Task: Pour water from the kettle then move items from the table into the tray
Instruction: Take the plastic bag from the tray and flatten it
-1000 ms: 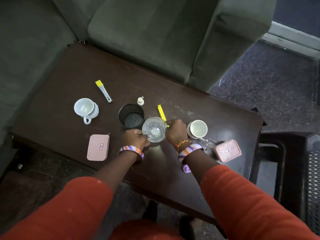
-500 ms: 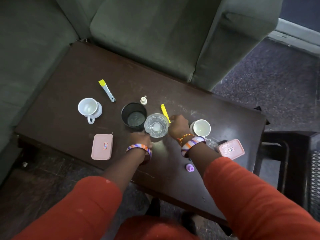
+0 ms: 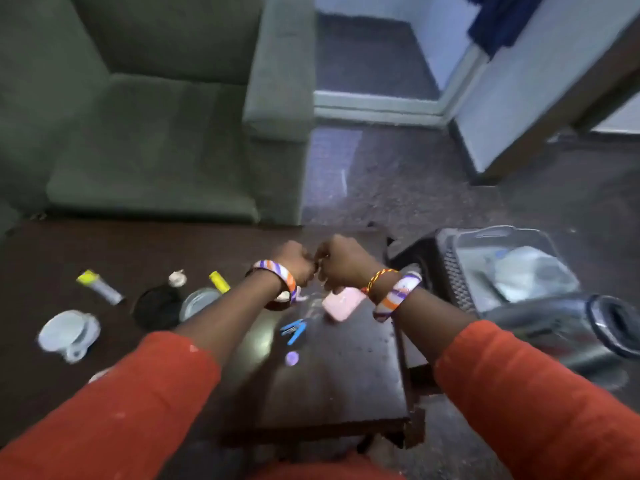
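— What containers are there, and what's in them?

— Take the glass [image 3: 199, 302] as the marker. It stands on the dark surface [image 3: 332, 386]; the blur hides whether it holds water. Touching it on the left is a black cup [image 3: 157, 306], dark inside. Farther left and nearer the person sits a white mug [image 3: 69, 332], which looks empty. Just behind the glass lie a yellow stick [image 3: 219, 281] and a small white cap [image 3: 177, 278]; a yellow-capped tube [image 3: 99, 287] lies well to its left. To the right of the glass, past the forearm, is a pink box [image 3: 343, 303], lid on, with blue clips [image 3: 293, 331] and a purple cap [image 3: 291, 358] nearer the person.

— And the tray and kettle?

— Well right of the glass, off the surface: a grey tray [image 3: 485, 237] holding something pale and blurred, and the steel kettle [image 3: 568, 330] in front of it, lying tilted.

— The hands?

— Both curled into loose fists above the surface, right of the glass, knuckles meeting. The left hand [image 3: 294, 261] and right hand [image 3: 341, 259] seem to pinch something tiny between them — too blurred to name.
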